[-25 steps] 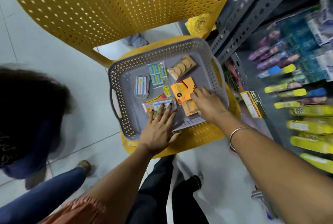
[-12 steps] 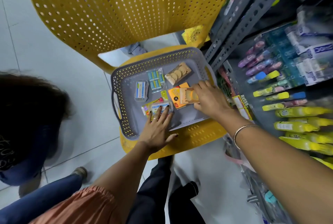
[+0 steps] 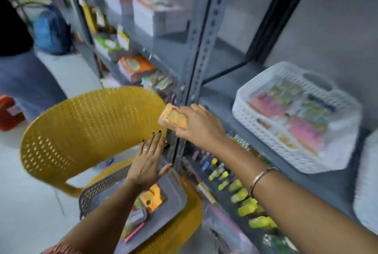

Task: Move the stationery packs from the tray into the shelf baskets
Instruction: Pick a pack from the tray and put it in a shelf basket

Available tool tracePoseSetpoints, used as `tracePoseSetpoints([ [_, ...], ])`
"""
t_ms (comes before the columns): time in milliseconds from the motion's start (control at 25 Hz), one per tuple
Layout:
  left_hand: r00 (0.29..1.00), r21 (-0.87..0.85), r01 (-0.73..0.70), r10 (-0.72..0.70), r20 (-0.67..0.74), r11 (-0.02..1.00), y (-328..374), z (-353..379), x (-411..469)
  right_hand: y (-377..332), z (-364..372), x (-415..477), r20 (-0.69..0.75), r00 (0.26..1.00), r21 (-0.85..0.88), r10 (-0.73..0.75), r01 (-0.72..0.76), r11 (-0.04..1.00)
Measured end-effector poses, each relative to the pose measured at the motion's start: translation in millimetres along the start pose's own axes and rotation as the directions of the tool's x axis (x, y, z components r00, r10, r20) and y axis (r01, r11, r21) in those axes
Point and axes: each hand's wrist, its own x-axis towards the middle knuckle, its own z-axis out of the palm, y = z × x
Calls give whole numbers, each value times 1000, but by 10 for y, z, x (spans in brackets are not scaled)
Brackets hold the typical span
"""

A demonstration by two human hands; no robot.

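Head view shows the right hand gripping a small orange pack at mid-frame, clear of the tray at bottom centre, the left hand spread empty; it looks light, stiff, best pinched by its edges.

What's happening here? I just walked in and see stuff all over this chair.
A person is restocking shelves. The right hand holds a tan pack lifted toward the white shelf basket. The left hand hovers open over the grey tray on the yellow chair, where several packs remain.
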Motion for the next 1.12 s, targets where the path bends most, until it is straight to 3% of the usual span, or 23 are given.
tracePoseSetpoints([
  [200, 948, 175, -277, 298, -113, 945, 493, -756, 854, 319, -1094, -20, -146, 948, 21, 282, -282, 959],
  [480, 895, 146, -421, 436, -88, 895, 913, -810, 1525, 1210, -1301, -192, -54, 840, -28, 539, -541, 840],
  [760, 859, 158, -496, 509, -52, 854, 982, -639, 1730, 1557, -990, -239, 125, 868, 17, 480, -486, 874],
  [880, 855, 156, -502, 515, -60, 851, 977, -630, 1725, 1575, -945, -212, 215, 877, -76, 430, -424, 902],
  [1120, 858, 166, -495, 510, -59, 853, 990, -641, 1712, 1561, -900, -239, 170, 903, -179, 396, -367, 913],
])
